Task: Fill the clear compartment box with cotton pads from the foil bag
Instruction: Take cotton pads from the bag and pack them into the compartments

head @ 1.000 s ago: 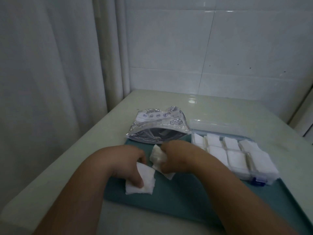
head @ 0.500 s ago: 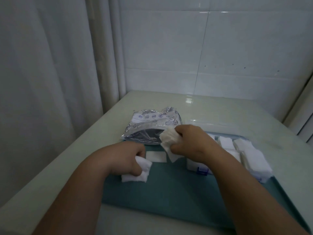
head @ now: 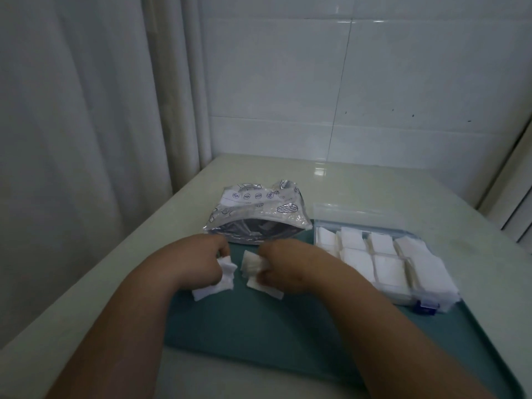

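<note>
The foil bag [head: 256, 217] lies open at the back of the teal mat, its mouth facing me. To its right the clear compartment box [head: 426, 305] stands with its lid back, and white cotton pads [head: 388, 270] fill its compartments. My left hand [head: 198, 263] grips a bunch of cotton pads [head: 214, 286] low over the mat. My right hand [head: 283, 266] holds another stack of pads [head: 253, 264] just beside it. The two hands are a small gap apart, in front of the bag's mouth.
A teal mat [head: 259, 326] covers the near part of the pale table [head: 359, 185]. A white curtain [head: 86, 139] hangs along the left edge and a tiled wall [head: 359, 82] closes the back. The box's blue latch [head: 424, 308] faces me.
My right hand had lifted its pads up toward the bag's mouth and has come back down beside my left hand. My left hand stayed low with its pads.
</note>
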